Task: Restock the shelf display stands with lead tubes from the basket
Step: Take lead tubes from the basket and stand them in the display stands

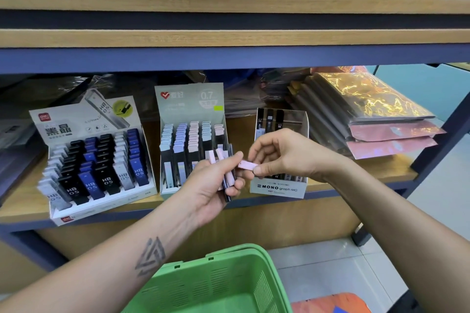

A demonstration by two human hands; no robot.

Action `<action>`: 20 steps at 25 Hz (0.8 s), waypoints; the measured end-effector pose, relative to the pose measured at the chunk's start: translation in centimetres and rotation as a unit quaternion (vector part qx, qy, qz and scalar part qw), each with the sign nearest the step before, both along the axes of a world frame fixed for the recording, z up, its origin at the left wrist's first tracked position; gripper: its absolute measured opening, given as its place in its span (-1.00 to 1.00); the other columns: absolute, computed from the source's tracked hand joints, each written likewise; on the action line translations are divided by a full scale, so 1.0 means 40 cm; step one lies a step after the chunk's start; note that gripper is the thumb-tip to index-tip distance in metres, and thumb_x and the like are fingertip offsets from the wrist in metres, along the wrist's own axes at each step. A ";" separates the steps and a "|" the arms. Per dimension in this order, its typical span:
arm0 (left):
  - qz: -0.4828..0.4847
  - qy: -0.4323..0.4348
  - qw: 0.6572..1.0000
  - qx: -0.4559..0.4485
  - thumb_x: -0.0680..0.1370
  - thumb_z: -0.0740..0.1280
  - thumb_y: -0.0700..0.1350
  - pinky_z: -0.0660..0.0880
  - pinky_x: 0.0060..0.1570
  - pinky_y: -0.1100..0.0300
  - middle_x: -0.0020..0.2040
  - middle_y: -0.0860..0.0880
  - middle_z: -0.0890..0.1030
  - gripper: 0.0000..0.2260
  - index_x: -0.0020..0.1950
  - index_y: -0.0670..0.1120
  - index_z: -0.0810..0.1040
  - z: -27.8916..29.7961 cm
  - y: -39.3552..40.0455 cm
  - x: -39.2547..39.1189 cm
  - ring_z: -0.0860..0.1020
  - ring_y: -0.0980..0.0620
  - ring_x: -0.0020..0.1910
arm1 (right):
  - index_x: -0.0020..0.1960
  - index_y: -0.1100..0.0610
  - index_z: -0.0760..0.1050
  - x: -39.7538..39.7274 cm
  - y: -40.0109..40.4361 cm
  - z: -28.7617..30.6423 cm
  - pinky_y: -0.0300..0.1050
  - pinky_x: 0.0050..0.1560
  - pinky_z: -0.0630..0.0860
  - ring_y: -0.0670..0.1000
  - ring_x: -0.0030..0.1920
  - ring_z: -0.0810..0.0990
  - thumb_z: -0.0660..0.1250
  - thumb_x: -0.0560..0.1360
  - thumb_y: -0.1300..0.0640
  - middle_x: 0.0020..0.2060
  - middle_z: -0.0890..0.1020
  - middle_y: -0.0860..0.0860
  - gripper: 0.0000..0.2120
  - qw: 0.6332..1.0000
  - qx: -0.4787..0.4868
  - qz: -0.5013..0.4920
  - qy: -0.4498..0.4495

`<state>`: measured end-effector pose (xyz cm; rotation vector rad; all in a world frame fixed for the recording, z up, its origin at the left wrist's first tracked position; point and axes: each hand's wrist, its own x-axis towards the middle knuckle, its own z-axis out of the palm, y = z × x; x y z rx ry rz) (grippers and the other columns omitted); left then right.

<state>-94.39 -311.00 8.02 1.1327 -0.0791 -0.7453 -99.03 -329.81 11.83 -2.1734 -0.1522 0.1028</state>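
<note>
Standing at the shelf (229, 38), a person holds a small bunch of pink-capped lead tubes (227, 173) clasped in the left hand (213, 185), while the right hand (282, 154) pinches one pink tube (247, 165) by its end, just in front of the middle display stand (190, 140). Two more stands, the black-and-blue one (96, 157) and the Mono box (279, 185), flank it. Below the forearms sits the green basket (216, 284).

Stationery shop, shelf (229, 38), lead display stands (101, 160)
</note>
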 end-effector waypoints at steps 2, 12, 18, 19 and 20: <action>0.006 0.021 0.999 -0.030 0.60 0.34 -0.21 0.25 -0.61 0.35 -0.25 -0.29 0.61 -0.83 -0.03 -0.34 0.57 0.000 -0.005 0.001 0.43 0.04 -0.50 | 0.13 0.20 0.57 -0.005 -0.006 0.003 -0.10 -0.06 0.65 0.12 -0.13 0.73 0.51 0.44 0.38 -0.12 0.72 0.17 -0.70 1.000 -0.002 0.009 0.009; -0.031 0.031 0.999 -0.018 0.59 0.34 -0.28 0.29 -0.60 0.35 0.04 -0.37 0.66 -0.77 0.21 -0.36 0.56 -0.006 -0.017 -0.010 0.42 0.07 -0.47 | 0.29 0.18 0.46 -0.003 -0.020 -0.008 0.01 0.20 0.53 0.11 0.09 0.70 0.29 0.61 0.37 0.04 0.72 0.16 -0.72 0.986 0.165 -0.020 -0.022; -0.005 -0.032 0.999 0.006 0.55 0.38 -0.34 0.29 -0.55 0.34 -0.14 -0.29 0.65 -0.87 0.08 -0.34 0.58 -0.021 -0.019 -0.011 0.42 0.08 -0.45 | 0.20 0.12 0.63 -0.010 -0.029 0.004 -0.04 0.10 0.61 -0.01 0.04 0.70 0.44 0.54 0.25 0.00 0.73 0.06 -0.76 0.990 0.106 -0.078 -0.059; -0.003 -0.042 0.999 0.014 0.55 0.39 -0.34 0.29 -0.55 0.34 -0.15 -0.29 0.65 -0.89 0.06 -0.32 0.59 -0.021 -0.023 -0.012 0.41 0.08 -0.45 | 0.17 0.14 0.65 -0.011 -0.035 0.012 -0.06 0.03 0.62 0.01 -0.04 0.70 0.46 0.53 0.24 -0.05 0.73 0.08 -0.78 0.990 0.091 -0.089 -0.067; -0.003 -0.051 0.999 0.018 0.54 0.40 -0.33 0.29 -0.55 0.33 -0.15 -0.29 0.65 -0.90 0.04 -0.31 0.59 -0.020 -0.028 -0.015 0.42 0.08 -0.45 | 0.13 0.17 0.65 -0.014 -0.042 0.020 -0.05 -0.02 0.63 0.04 -0.10 0.71 0.47 0.51 0.25 -0.10 0.73 0.11 -0.80 0.990 0.082 -0.094 -0.071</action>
